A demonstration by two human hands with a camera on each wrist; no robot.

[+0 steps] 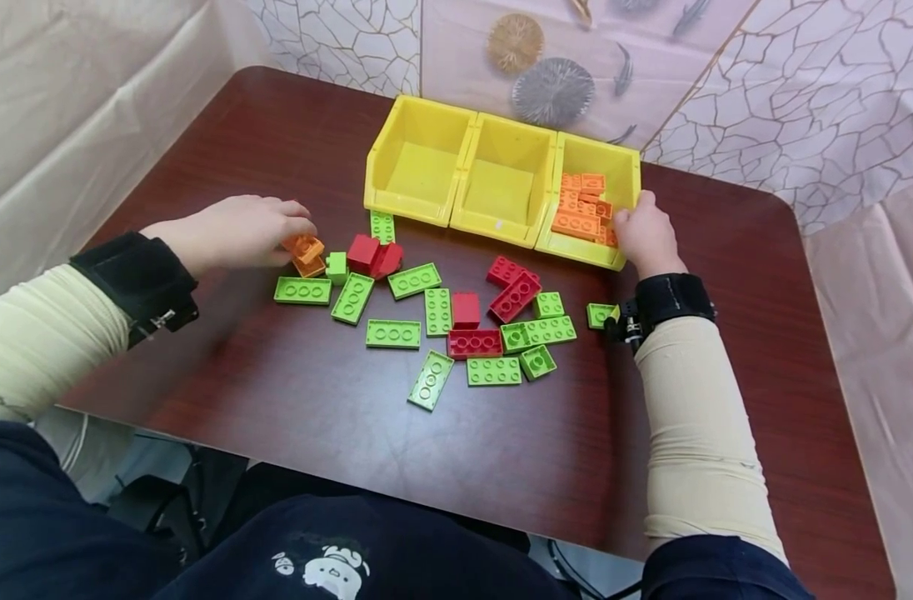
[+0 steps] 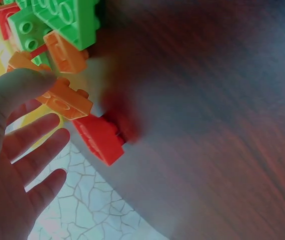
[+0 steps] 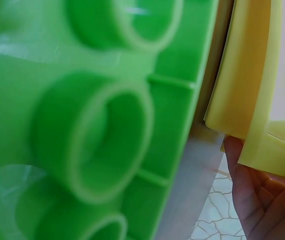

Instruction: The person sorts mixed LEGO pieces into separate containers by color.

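Observation:
My left hand [image 1: 254,229] pinches an orange brick [image 2: 65,97] between thumb and index finger, its other fingers spread apart. A second orange brick [image 2: 65,52] lies right beside it, and a red brick [image 2: 100,139] shows just past it in the left wrist view. At the right end of the row, my right hand [image 1: 649,235] grips the side edge of the yellow bin [image 1: 627,162]. Several orange bricks [image 1: 576,223] lie inside that bin. Close to the right wrist camera looms a green brick [image 3: 12,110], its hollow tubes facing it.
Two more yellow bins [image 1: 426,171] adjoin the gripped one, with no bricks in them. Across the middle of the brown table [image 1: 291,400] lie several green bricks [image 1: 393,334] and several red bricks [image 1: 475,344]. A patterned wall covering [image 1: 344,42] stands behind the table.

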